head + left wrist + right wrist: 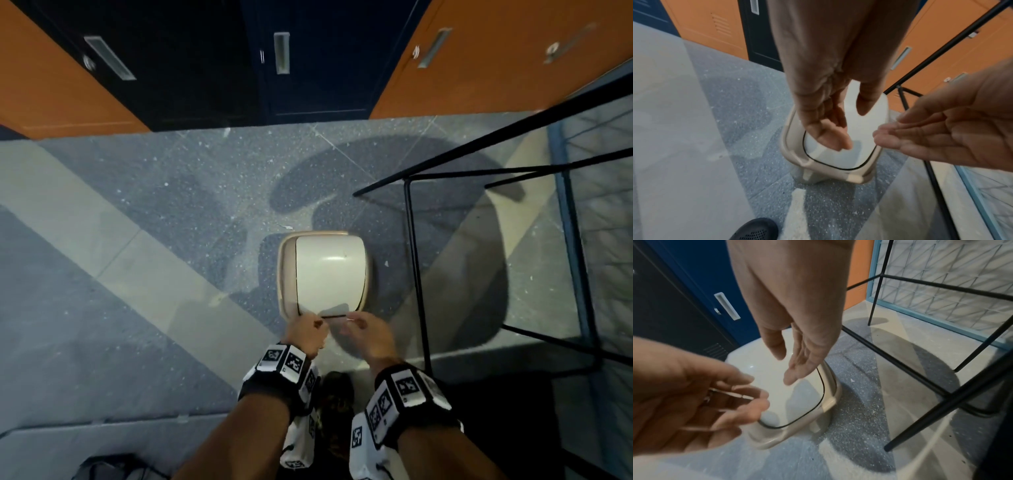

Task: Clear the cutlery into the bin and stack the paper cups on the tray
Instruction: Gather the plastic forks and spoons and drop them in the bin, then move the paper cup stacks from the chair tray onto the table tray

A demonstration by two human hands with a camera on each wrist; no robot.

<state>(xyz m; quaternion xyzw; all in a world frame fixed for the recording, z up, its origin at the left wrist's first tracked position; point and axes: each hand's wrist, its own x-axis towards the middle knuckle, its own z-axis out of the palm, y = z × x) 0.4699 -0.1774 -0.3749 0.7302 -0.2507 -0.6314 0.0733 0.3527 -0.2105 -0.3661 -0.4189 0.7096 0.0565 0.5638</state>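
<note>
A cream bin with a pale swing lid stands on the floor, and the lid lies flat. Both hands hover just above its near edge. My left hand hangs over the lid's left part with relaxed, slightly curled fingers and nothing plainly in it. My right hand is blurred; its straight fingers point down over the lid. No cutlery, cups or tray show clearly; thin pale streaks by the left hand's fingertips are too blurred to name.
A black metal frame stands right of the bin, with a blue wire-grid panel beyond it. Orange and dark blue lockers line the far wall. My dark shoe is under the wrists. Speckled grey floor spreads to the left.
</note>
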